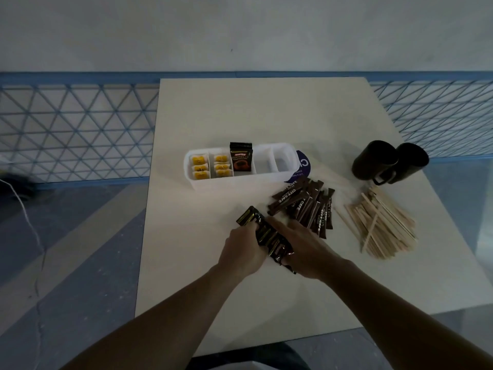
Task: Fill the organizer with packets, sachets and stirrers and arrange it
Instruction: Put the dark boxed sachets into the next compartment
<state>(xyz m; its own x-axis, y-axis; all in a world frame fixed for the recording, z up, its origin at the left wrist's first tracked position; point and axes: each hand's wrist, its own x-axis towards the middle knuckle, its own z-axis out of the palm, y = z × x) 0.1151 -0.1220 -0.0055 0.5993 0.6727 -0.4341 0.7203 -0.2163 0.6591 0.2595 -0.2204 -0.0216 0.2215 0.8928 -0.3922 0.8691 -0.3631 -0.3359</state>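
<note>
A white organizer (213, 181) stands mid-table. Its two left compartments hold yellow tea packets (199, 164), the third holds an upright black coffee packet (241, 160), and the two right compartments look bare. Near the front, a row of black coffee packets (262, 233) lies fanned on the table. My left hand (244, 249) grips the row from the left, and my right hand (306, 249) holds it from the right. Brown sugar stick sachets (306, 204) lie in a pile just beyond my right hand. Wooden stirrers (381, 225) lie heaped further right.
Two black mugs (386, 162) lie on their sides at the right rear of the table. A purple card (302, 166) shows behind the organizer's right end. Blue mesh fencing (77, 132) runs behind the table (266, 113). The floor drops away left and right.
</note>
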